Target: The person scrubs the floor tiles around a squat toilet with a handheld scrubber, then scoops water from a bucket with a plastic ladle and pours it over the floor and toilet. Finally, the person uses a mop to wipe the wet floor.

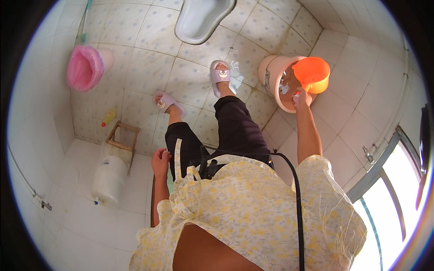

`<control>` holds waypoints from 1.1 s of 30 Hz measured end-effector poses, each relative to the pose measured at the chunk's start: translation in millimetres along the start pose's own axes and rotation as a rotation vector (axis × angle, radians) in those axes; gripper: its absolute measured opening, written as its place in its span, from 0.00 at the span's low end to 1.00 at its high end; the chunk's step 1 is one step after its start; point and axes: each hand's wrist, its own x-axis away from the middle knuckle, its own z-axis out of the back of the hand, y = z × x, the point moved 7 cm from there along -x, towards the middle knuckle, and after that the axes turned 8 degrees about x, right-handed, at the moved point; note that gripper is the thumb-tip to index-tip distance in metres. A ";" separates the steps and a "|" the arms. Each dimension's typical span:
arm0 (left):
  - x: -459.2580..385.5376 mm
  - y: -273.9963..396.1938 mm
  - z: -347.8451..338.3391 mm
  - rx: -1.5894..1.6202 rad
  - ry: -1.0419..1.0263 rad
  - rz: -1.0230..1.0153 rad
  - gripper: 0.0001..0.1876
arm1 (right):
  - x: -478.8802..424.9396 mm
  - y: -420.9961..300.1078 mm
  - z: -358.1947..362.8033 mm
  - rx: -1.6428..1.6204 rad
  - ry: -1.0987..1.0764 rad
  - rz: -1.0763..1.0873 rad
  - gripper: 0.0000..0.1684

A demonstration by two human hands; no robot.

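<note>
My right hand (301, 99) is closed around the handle of an orange plastic water dipper (312, 76). The dipper is over the right part of a large pale pink bucket (269, 73); whether it holds water I cannot tell. Inside the bucket's mouth, light glints beside the dipper. My left hand (161, 162) hangs beside my left thigh with its fingers loosely bent, and nothing shows in it. A wet patch (237, 76) shines on the tiled floor beside my right slipper (221, 76).
A squat toilet (200, 23) is set in the floor ahead. To the left are a pink-lined bin (84, 69), a brush (83, 38), a yellowish bottle with a red cap (109, 117), a wooden frame (122, 137) and a white plastic-wrapped container (107, 181). A wall tap (368, 155) is at right.
</note>
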 end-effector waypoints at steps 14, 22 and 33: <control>18.5 117.5 -41.1 -0.343 -0.038 -0.113 0.13 | -43.3 65.2 82.4 -0.075 0.076 -0.271 0.11; -3.2 55.4 -50.8 -0.119 -0.064 -0.053 0.11 | -86.4 75.5 54.0 -0.201 0.055 -0.533 0.20; -23.7 96.9 -83.9 -0.466 -0.091 -0.200 0.10 | -107.8 96.2 45.3 -0.282 -0.118 -0.343 0.16</control>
